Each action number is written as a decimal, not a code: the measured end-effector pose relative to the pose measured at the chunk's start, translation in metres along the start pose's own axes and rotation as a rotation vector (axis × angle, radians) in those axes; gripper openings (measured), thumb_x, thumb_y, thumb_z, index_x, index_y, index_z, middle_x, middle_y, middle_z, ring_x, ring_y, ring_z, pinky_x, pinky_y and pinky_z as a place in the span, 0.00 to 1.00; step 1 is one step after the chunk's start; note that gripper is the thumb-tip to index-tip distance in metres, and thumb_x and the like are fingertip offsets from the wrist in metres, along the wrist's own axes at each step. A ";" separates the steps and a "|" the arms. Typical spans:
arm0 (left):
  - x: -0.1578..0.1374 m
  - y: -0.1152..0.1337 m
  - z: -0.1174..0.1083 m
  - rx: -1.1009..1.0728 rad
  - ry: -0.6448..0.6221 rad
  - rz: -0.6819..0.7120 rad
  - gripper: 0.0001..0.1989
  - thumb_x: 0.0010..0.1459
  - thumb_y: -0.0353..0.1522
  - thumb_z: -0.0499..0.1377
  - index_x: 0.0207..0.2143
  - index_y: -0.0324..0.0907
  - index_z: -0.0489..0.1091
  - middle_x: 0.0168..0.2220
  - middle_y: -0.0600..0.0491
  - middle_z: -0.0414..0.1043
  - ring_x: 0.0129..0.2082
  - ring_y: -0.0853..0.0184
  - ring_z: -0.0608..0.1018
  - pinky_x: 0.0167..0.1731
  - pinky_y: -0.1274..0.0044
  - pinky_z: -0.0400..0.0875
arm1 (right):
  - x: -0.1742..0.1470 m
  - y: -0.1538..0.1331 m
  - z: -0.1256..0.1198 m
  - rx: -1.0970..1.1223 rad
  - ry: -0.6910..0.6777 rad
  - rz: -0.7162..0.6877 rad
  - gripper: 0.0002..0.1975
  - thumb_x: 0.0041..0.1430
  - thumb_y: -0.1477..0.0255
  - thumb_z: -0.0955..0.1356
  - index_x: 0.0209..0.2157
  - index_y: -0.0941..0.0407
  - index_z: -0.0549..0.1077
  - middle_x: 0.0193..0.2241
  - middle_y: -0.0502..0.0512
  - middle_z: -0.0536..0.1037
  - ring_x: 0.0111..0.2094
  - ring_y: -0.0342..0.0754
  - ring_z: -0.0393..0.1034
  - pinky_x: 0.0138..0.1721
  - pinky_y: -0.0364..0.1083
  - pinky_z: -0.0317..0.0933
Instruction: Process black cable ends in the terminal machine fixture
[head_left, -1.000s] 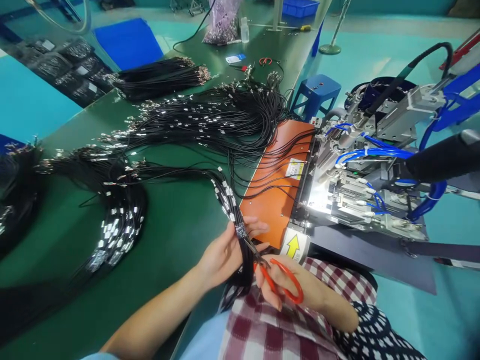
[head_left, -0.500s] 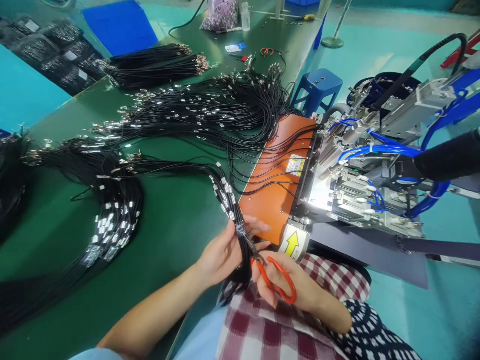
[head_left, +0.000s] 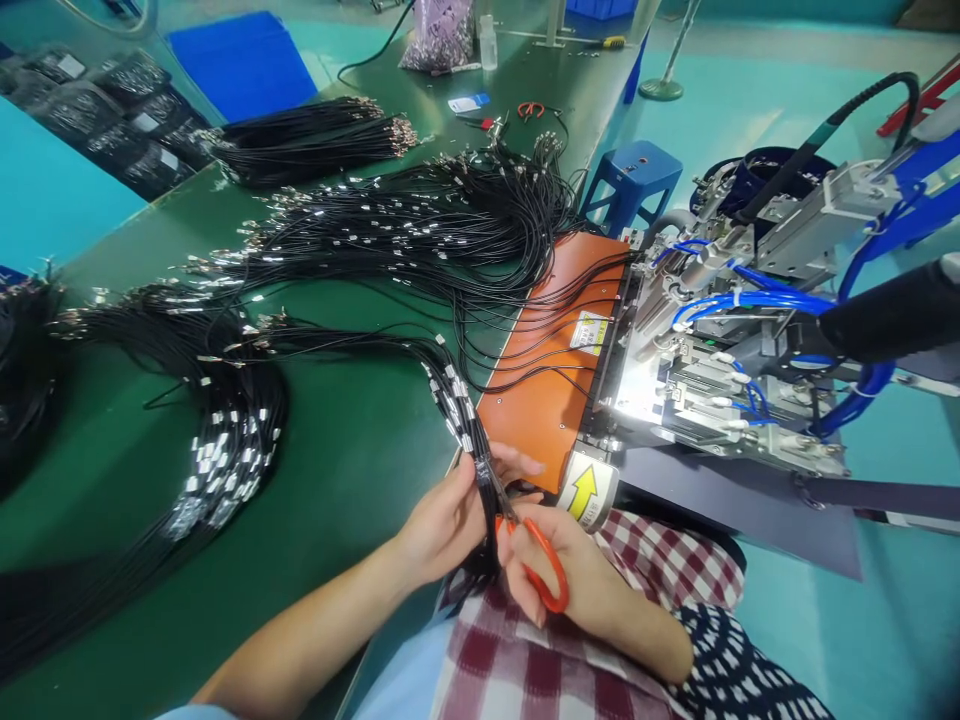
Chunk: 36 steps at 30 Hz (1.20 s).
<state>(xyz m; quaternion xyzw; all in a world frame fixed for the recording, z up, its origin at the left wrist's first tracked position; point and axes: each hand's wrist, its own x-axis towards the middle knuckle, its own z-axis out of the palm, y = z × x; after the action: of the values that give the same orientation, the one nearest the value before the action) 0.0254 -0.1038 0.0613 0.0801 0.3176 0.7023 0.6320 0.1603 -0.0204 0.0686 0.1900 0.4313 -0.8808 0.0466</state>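
Observation:
A bundle of black cables [head_left: 454,400] with white labels runs across the table edge and down through my left hand [head_left: 448,512], whose fingers curl round it. Clear wrap [head_left: 482,468] binds the bundle just above my palm. In my right hand [head_left: 559,560] are scissors with red-orange handles [head_left: 552,575]. Their blades lie along the bundle, close to the wrap; whether they touch it I cannot tell. Fingers of my left hand show behind the cables.
An orange plate [head_left: 536,400] with several cables leads into a machine [head_left: 697,370] at right. More labelled cable bundles [head_left: 232,450] lie on the green table [head_left: 352,470]. Farther back are red-handled scissors [head_left: 531,109] and a blue stool [head_left: 637,175].
My right hand has shifted slightly left, and the scissors' handles are turned and closer together. The blades now sit more in line with the bundle. My left hand keeps its hold.

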 end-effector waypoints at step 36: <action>0.001 0.000 0.000 -0.017 -0.061 0.000 0.19 0.67 0.42 0.47 0.47 0.42 0.71 0.47 0.45 0.73 0.58 0.54 0.68 0.59 0.58 0.59 | -0.005 -0.002 0.006 0.034 0.023 0.044 0.28 0.53 0.43 0.65 0.28 0.58 0.65 0.11 0.45 0.66 0.11 0.37 0.53 0.16 0.38 0.50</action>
<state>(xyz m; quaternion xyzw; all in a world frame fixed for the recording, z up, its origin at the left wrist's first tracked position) 0.0252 -0.1032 0.0607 0.0963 0.2922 0.7023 0.6420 0.1626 -0.0240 0.0749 0.2104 0.4126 -0.8844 0.0575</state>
